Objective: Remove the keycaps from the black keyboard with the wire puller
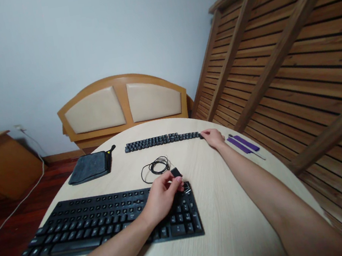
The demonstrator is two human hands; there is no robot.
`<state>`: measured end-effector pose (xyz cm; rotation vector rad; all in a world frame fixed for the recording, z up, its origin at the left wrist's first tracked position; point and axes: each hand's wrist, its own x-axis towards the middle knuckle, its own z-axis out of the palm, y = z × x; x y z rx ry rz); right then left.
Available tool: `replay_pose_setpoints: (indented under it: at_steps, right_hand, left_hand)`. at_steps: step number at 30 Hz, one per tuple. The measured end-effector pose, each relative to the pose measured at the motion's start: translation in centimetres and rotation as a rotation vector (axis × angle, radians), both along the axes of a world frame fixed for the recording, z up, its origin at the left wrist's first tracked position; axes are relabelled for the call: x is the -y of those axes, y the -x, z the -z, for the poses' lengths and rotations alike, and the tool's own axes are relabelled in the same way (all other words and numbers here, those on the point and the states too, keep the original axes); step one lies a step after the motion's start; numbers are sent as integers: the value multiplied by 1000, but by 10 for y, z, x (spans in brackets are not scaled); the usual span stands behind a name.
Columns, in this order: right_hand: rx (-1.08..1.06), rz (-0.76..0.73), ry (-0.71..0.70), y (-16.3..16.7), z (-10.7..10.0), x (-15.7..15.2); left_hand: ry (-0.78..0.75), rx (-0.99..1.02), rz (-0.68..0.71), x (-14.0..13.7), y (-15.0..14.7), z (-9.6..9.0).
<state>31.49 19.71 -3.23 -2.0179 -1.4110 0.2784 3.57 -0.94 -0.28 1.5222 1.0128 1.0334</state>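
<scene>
A black keyboard (99,230) lies at the near side of the table, its upper rows bare of keycaps. Over its top right corner, my left hand (162,195) is closed on a small black tool with thin wires, which looks like a keycap puller (176,172). Farther back, loose black keycaps (156,141) stand in rows. My right hand (214,137) reaches to their right end, fingertips pinched on a black keycap (201,136). Behind the left hand lies the keyboard's coiled black cable (157,164).
A dark grey folded cloth (89,166) with a black-and-yellow brush-like tool (111,149) lies at the left of the round table (233,217). Purple strips (243,144) and a thin rod lie near the right edge. A slatted wooden frame (304,68) leans at the right.
</scene>
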Motion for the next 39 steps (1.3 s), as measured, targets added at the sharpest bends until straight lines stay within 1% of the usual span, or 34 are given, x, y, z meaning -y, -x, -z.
replay_pose_setpoints:
  at_steps: [6,9,11,12,14,18,20,22,24,26,29,33,39]
  right_hand:
    - [-14,4,-16,3,-7,8]
    - [-13,7,-49,10,-19,15]
    - [1,-24,-80,18,-29,24]
    - [11,-59,-94,24,-34,30]
    - [33,-175,-109,38,-44,47]
    - [82,-470,-86,71,-54,103]
    - [93,-612,-63,86,-56,135]
    - [97,-724,-48,97,-57,163]
    - [116,-833,-37,104,-57,184]
    - [134,-912,-23,107,-56,197]
    - [145,-963,4,107,-53,202]
    - [120,-971,27,102,-49,199]
    - [101,-987,51,90,-51,200]
  left_hand:
    - [-4,5,-6,-1,-1,-1]
    - [1,22,-10,-2,-1,-1]
    - [1,45,-9,-2,-1,-1]
    - [0,56,-8,-2,-1,0]
    - [-9,76,-15,-2,0,1]
    - [-30,131,-42,-2,1,-2]
    - [-45,150,-54,-2,4,-10]
    - [-52,164,-62,-2,9,-20]
    - [-46,166,-76,-4,16,-31]
    - [-56,137,-102,-6,24,-39]
    - [-74,81,-153,-10,36,-45]
    - [-77,41,-205,-16,51,-47]
    - [-64,18,-236,-21,61,-52]
